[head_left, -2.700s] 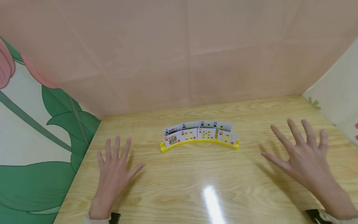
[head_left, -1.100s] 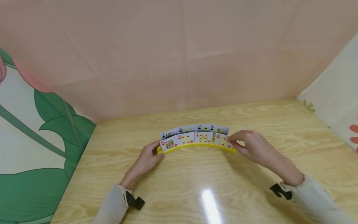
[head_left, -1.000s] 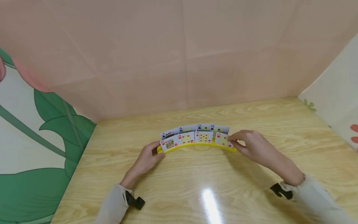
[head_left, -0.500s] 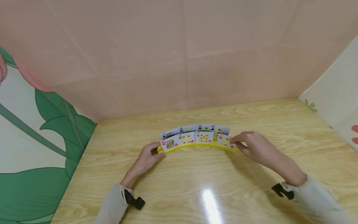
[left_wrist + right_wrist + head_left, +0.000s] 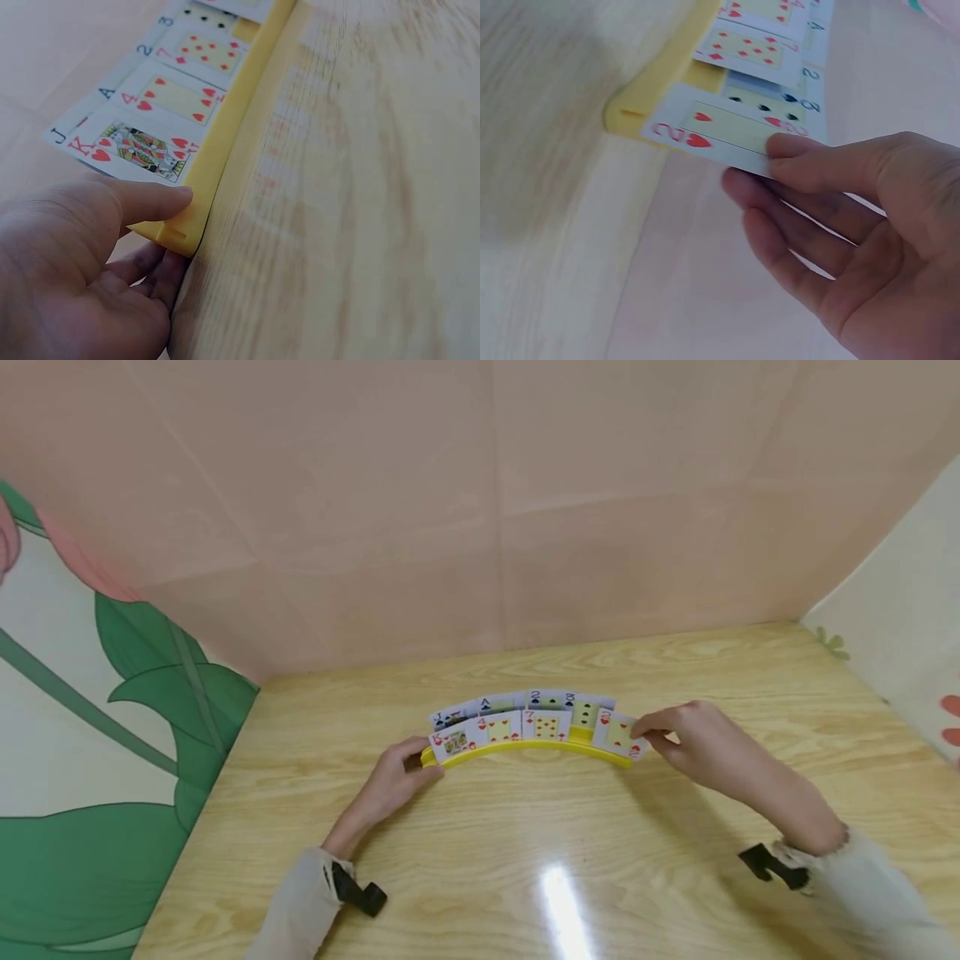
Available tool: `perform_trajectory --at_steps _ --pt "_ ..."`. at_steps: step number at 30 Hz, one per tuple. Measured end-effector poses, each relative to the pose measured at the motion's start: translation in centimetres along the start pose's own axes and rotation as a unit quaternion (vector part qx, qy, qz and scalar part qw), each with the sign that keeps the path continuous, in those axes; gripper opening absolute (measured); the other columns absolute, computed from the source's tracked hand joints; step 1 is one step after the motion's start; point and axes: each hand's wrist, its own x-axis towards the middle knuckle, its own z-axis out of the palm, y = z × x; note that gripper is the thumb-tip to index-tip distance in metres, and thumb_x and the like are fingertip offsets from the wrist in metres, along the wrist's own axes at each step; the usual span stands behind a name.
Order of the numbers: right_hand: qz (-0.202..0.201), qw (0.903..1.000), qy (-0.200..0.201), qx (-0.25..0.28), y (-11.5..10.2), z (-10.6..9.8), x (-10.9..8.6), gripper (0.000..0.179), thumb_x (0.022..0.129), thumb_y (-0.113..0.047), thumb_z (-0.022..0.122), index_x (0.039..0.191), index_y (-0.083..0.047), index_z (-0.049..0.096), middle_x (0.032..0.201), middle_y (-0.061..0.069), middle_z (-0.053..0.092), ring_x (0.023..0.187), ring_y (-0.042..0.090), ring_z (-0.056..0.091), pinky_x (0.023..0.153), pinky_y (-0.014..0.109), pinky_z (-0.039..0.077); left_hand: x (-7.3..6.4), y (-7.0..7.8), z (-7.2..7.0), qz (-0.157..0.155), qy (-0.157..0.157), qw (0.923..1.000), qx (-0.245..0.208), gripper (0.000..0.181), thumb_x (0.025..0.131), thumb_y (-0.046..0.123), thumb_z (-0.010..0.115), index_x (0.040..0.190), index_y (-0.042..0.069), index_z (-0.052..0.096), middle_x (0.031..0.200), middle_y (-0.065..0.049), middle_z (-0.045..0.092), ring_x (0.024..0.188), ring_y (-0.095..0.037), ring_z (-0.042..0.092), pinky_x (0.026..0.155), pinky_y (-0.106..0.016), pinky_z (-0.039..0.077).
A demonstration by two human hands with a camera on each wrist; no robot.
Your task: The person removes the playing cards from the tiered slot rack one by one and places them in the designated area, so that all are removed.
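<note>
A yellow curved card holder stands on the table with two rows of playing cards upright in it. My left hand grips its left end, thumb on the front and fingers curled behind and below. Between thumb and fingertips, my right hand pinches the upper right edge of the two of hearts, which stands slightly raised and tilted at the holder's right end. The king of hearts, four of hearts and seven of diamonds share the front row.
Behind them, the back row shows a jack, an ace, a two and a three of spades. The wood-grain table meets a pinkish wall at the back, with a leaf-painted panel at left.
Both hands, first spread apart over the table, have come to the holder's two ends. Over the last half second the right hand has drawn the two of hearts slightly up and rightward.
</note>
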Motion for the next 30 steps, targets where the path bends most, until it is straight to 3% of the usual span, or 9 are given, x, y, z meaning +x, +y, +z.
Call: perform_trajectory --at_steps 11,22,30 --pt "0.004 0.9997 -0.021 -0.011 1.2 -1.9 -0.9 0.022 0.082 0.009 0.071 0.092 -0.010 0.078 0.090 0.003 0.075 0.074 0.010 0.064 0.058 0.025 0.050 -0.8 3.5 0.0 -0.006 -0.002 1.0000 -0.003 0.038 0.088 -0.006 0.069 0.126 -0.005 0.065 0.125 -0.019 0.063 0.109 -0.030 0.060 0.091 -0.041 0.051" --pt "0.013 0.9994 0.012 -0.029 2.9 -3.0 -1.1 0.023 0.082 0.012 0.067 0.093 -0.006 0.074 0.095 0.010 0.072 0.077 0.017 0.064 0.061 0.031 0.053 -0.9 3.2 0.0 -0.007 0.000 1.0000 -0.001 0.038 0.089 -0.005 0.070 0.126 -0.004 0.065 0.125 -0.019 0.063 0.107 -0.027 0.060 0.088 -0.035 0.050" --pt "-0.007 0.9942 0.095 -0.049 3.7 -2.7 -0.8 0.021 0.083 0.014 0.067 0.096 -0.001 0.074 0.092 0.013 0.073 0.074 0.021 0.068 0.055 0.029 0.051 -0.9 3.4 0.0 -0.014 -0.005 0.9998 -0.016 0.040 0.089 -0.005 0.069 0.129 -0.004 0.063 0.128 -0.019 0.062 0.110 -0.031 0.061 0.092 -0.042 0.051"
